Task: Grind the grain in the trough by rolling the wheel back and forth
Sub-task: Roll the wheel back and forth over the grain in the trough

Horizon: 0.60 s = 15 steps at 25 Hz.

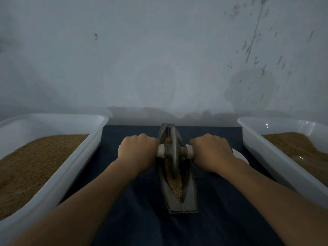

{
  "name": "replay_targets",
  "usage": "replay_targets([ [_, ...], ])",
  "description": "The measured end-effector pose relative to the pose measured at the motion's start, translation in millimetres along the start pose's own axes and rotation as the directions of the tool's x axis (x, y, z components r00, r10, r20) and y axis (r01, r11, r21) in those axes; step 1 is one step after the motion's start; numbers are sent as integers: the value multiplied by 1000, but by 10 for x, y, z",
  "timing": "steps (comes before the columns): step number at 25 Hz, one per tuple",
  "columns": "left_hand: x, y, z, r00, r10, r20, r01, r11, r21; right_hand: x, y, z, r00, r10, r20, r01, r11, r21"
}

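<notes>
A single wide head-worn view looks forward and down. It sits close over the dark blue cloth-covered bench (134,219), facing the pale stained wall (159,50).

wheel (171,153): grey disc upright in trough's far half | trough (188,192): grey, boat-shaped | grain (173,183): tan, along trough's groove

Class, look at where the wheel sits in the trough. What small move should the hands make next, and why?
Probably roll the wheel toward the person. The left hand and right hand grip its handle, the wheel sits in the far half of the trough, and most visible grain lies nearer.
</notes>
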<state>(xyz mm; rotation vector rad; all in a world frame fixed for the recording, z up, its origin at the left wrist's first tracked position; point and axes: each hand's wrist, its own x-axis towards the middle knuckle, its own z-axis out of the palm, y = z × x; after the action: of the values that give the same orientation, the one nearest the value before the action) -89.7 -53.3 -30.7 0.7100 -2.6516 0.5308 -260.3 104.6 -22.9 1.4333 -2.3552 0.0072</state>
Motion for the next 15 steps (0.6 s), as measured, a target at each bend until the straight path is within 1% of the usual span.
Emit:
replay_targets([
  [7,288,-83,123,999,-31,39,32,999,-10,361,40,122,1000,12,27,-12,1000,1],
  [10,202,-60,54,998,-21,54,22,999,-29,282,17,79,1000,5,24,-5,1000,2],
  [15,-117,-12,-88,998,37,48,-36,999,-28,-68,-8,-41,999,-23,31,23,1000,2],
])
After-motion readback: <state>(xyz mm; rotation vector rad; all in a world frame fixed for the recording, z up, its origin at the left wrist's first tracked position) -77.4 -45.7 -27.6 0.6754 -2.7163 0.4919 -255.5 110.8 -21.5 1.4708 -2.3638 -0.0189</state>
